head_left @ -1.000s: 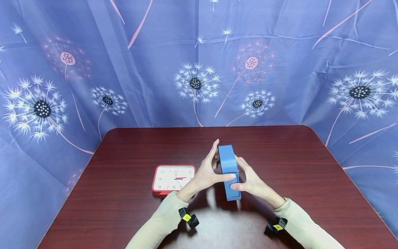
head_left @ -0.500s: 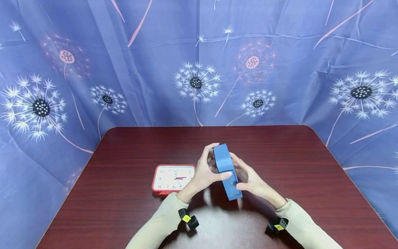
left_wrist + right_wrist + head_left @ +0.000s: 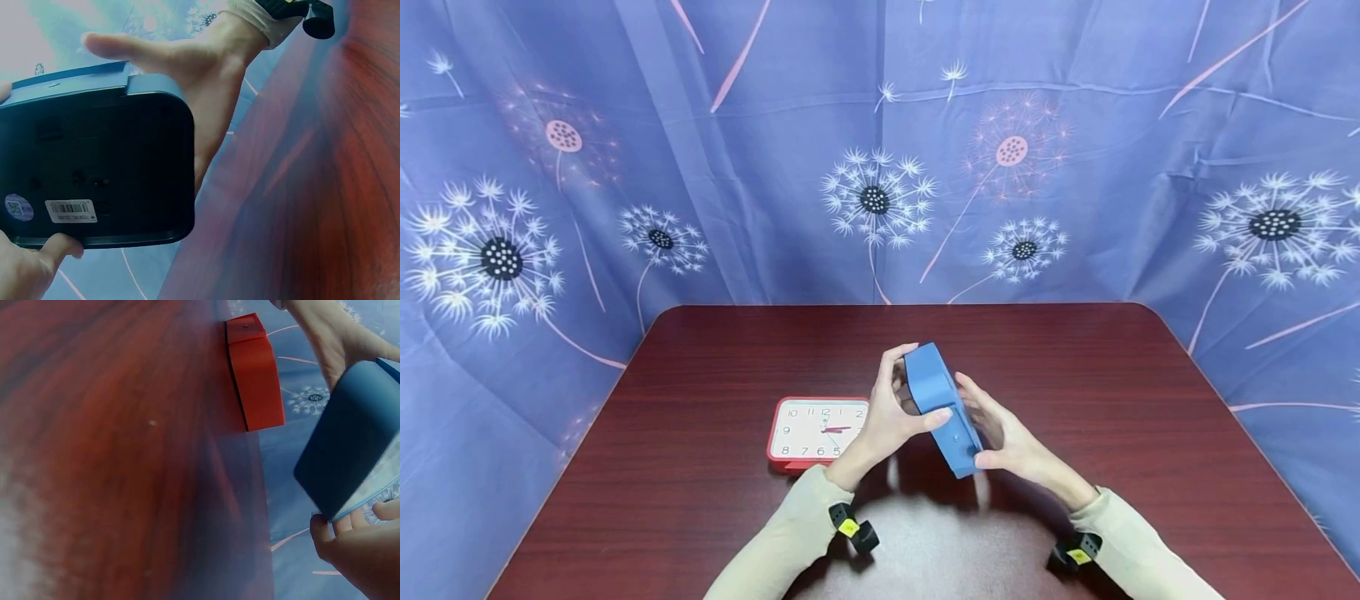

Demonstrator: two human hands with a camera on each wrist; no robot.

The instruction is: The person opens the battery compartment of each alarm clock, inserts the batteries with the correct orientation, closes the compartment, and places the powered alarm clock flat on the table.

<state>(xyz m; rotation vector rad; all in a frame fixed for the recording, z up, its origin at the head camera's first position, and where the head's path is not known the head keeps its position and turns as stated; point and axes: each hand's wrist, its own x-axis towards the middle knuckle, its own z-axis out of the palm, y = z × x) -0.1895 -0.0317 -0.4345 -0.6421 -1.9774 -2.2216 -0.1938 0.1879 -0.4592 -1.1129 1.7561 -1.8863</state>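
Between my two hands a blue clock (image 3: 928,379) is held up on edge, leaning with its far end to the left. My left hand (image 3: 889,415) grips it, thumb across the blue rim and fingers at the far end. My right hand (image 3: 1013,442) holds the other side, its thumb at the near corner and its fingers partly hidden behind the casing. In the left wrist view the clock's black back (image 3: 134,162) carries a barcode label (image 3: 72,211) and a round sticker (image 3: 19,207).
A red clock (image 3: 820,432) with a white dial stands on the dark red wooden table (image 3: 700,358), just left of my left wrist. Behind the table hangs a blue curtain (image 3: 760,208) with dandelion prints.
The blue clock has turned, its far end swinging left and its near end staying at the right. My right thumb has shifted rightward to the near corner. The red clock has stayed put.
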